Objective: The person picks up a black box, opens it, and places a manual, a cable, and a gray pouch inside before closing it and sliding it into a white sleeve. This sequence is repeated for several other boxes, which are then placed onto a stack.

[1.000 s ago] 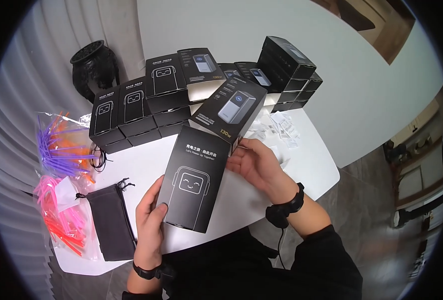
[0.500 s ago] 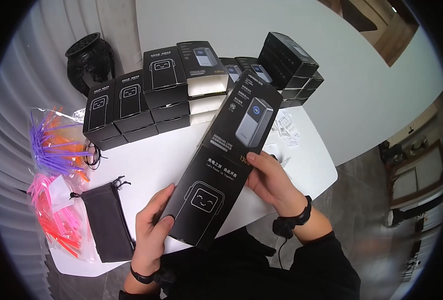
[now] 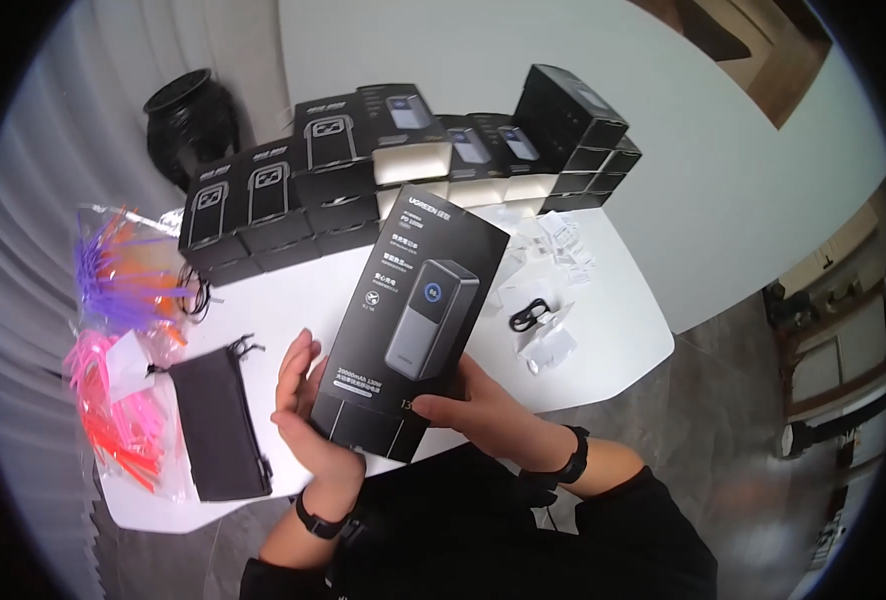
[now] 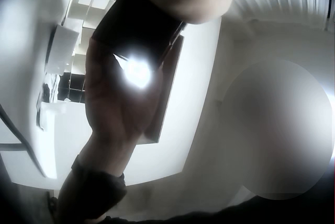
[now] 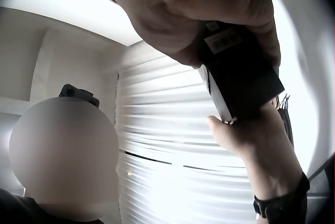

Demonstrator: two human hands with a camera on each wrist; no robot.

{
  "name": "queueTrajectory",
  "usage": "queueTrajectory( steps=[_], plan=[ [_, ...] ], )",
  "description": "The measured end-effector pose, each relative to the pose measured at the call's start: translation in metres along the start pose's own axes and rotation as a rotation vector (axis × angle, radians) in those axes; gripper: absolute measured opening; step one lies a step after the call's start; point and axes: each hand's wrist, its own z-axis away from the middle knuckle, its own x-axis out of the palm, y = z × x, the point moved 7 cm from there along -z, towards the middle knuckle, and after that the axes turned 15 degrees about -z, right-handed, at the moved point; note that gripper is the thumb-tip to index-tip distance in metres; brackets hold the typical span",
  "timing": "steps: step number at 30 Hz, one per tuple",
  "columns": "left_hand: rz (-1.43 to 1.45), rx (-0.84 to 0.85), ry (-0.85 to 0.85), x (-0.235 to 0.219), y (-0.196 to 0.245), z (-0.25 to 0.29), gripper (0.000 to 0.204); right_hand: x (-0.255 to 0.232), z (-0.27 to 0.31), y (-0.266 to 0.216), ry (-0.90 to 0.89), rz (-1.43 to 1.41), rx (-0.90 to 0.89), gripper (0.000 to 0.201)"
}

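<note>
A black power bank box (image 3: 428,290), with a printed outer sleeve over most of its inner box, is tilted above the front of the table. My right hand (image 3: 493,410) grips its lower right side, thumb across the front. My left hand (image 3: 315,430) lies at the lower left with its fingers straight and its palm by the box's bottom end. In the left wrist view the box (image 4: 138,25) is dark between both hands. The right wrist view shows the box's underside (image 5: 243,80) below the right hand's fingers, with the left hand (image 5: 248,135) against the far end.
Stacked black boxes (image 3: 248,210) line the back of the white table (image 3: 263,330). At left lie a black drawstring pouch (image 3: 218,425) and bagged purple sticks (image 3: 118,270) and pink strips (image 3: 128,390). A coiled black cable (image 3: 530,315) and papers (image 3: 563,250) lie at right.
The outer sleeve has slid down over the inner box, covering most of its smiling-face print. My left hand has shifted from gripping the side to straight fingers at the bottom end.
</note>
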Motion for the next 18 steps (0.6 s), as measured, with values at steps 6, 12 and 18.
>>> queueTrajectory(
  steps=[6,12,18],
  plan=[
    [0.032,0.125,0.074,-0.011,-0.002,0.0,0.079,0.022,0.003,0.035,-0.079,-0.024,0.057,0.072],
    [-0.007,0.138,0.107,-0.015,0.005,0.002,0.07,0.024,0.003,0.052,-0.122,0.028,0.046,0.072],
    [-0.033,0.136,0.061,0.003,0.025,0.009,0.061,0.003,0.022,0.04,-0.111,-0.055,-0.089,0.072]
  ],
)
